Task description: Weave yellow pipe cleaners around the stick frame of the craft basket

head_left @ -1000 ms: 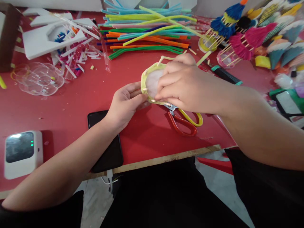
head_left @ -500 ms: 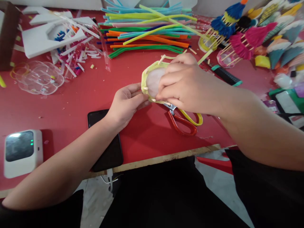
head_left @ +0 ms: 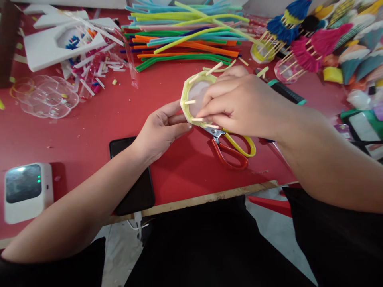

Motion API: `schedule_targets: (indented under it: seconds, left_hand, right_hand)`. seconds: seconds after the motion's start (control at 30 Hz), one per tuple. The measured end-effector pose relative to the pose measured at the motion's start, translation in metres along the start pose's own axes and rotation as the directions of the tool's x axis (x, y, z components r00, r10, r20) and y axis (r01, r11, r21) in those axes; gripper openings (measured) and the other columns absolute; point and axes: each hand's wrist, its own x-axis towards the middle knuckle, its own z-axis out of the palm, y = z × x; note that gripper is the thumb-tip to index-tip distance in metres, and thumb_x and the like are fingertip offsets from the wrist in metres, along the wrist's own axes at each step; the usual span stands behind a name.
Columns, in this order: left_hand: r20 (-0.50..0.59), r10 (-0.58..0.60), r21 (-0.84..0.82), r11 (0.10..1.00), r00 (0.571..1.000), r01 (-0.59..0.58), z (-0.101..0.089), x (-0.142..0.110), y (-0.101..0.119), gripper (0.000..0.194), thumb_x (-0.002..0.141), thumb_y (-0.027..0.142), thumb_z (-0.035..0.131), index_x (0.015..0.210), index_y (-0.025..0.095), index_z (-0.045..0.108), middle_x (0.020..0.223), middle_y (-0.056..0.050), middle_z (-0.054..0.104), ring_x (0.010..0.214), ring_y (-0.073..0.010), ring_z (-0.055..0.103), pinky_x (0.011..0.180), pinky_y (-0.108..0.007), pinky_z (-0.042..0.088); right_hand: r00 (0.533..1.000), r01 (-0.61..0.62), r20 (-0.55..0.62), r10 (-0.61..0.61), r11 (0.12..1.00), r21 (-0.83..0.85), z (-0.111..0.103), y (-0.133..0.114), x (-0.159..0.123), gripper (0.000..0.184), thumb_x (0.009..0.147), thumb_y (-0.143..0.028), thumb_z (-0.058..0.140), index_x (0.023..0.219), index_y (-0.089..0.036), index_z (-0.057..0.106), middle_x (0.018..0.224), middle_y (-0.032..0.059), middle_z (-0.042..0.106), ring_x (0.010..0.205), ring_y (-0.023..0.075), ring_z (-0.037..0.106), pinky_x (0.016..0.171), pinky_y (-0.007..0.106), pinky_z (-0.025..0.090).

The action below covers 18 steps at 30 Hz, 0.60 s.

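Observation:
A small white eight-sided base (head_left: pixel 200 92) is tilted toward me above the table, its rim lined with pale yellow pipe cleaner (head_left: pixel 186 89). Several short wooden sticks (head_left: pixel 190 102) stand up from that rim. My left hand (head_left: pixel 160 129) grips the base's left edge between thumb and fingers. Over its right side, my right hand (head_left: pixel 236 101) is closed, fingertips reaching inside the rim; that part of the base is hidden. A loose yellow strand (head_left: pixel 223 70) curves behind the right hand. Scissors (head_left: pixel 230 151) with red and yellow handles lie just below the base.
Colourful pipe cleaners (head_left: pixel 185 36) are piled at the back. White board scraps (head_left: pixel 60 46) and a clear flower-shaped tray (head_left: pixel 49 97) lie left. A phone (head_left: pixel 137 191) and white device (head_left: pixel 28 193) sit near the front edge. Blue and pink tasselled stick pieces (head_left: pixel 311 52) stand right.
The base has tipped so more of its inside and its sticks show, and it has shifted slightly right. Both hands keep their hold. Scissors stay put.

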Motion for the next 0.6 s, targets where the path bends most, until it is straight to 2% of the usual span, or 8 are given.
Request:
schedule_targets:
  seconds: [0.17, 0.3, 0.43, 0.6]
  left_hand:
    - [-0.005, -0.031, -0.016, 0.999, 1.0, 0.031, 0.0, 0.0, 0.001, 0.044, 0.076, 0.009, 0.081, 0.116, 0.025, 0.076, 0.114, -0.003, 0.082, 0.117, -0.0277, 0.075, 0.103, -0.041, 0.063]
    - [0.003, 0.003, -0.028, 1.0, 1.0, -0.003, 0.0, 0.001, 0.001, 0.042, 0.077, 0.01, 0.082, 0.116, 0.023, 0.076, 0.116, -0.004, 0.081, 0.121, -0.0286, 0.073, 0.106, -0.041, 0.061]
    - [0.015, 0.061, -0.004, 0.998, 0.998, -0.06, 0.002, 0.0, 0.0, 0.036, 0.078, 0.014, 0.084, 0.112, 0.023, 0.077, 0.117, -0.004, 0.081, 0.123, -0.0294, 0.072, 0.106, -0.04, 0.061]
    - [-0.038, 0.146, 0.097, 0.985, 0.989, -0.141, 0.004, -0.004, -0.001, 0.035, 0.081, 0.023, 0.085, 0.114, 0.022, 0.075, 0.123, -0.008, 0.079, 0.13, -0.0332, 0.067, 0.105, -0.044, 0.062]
  right_hand:
    - [0.999, -0.039, -0.018, 0.04, 0.998, 0.054, 0.001, -0.004, 0.002, 0.023, 0.096, -0.02, 0.057, 0.094, -0.028, 0.078, 0.097, -0.0026, 0.079, 0.101, 0.0198, 0.069, 0.112, 0.048, 0.037]
    - [0.993, -0.098, -0.064, 0.1, 0.995, 0.031, -0.001, -0.008, 0.003, 0.023, 0.096, -0.021, 0.057, 0.086, -0.027, 0.077, 0.089, -0.002, 0.078, 0.091, 0.0187, 0.067, 0.114, 0.05, 0.035]
    - [0.994, -0.084, -0.064, 0.084, 0.996, 0.005, -0.001, -0.011, 0.004, 0.027, 0.099, -0.026, 0.053, 0.089, -0.03, 0.078, 0.091, -0.0019, 0.079, 0.097, 0.0203, 0.068, 0.114, 0.052, 0.034]
    - [0.992, -0.124, 0.013, 0.126, 0.989, -0.08, -0.005, -0.02, 0.007, 0.027, 0.098, -0.022, 0.054, 0.096, -0.029, 0.08, 0.101, -0.0011, 0.079, 0.107, 0.0231, 0.067, 0.118, 0.052, 0.034]
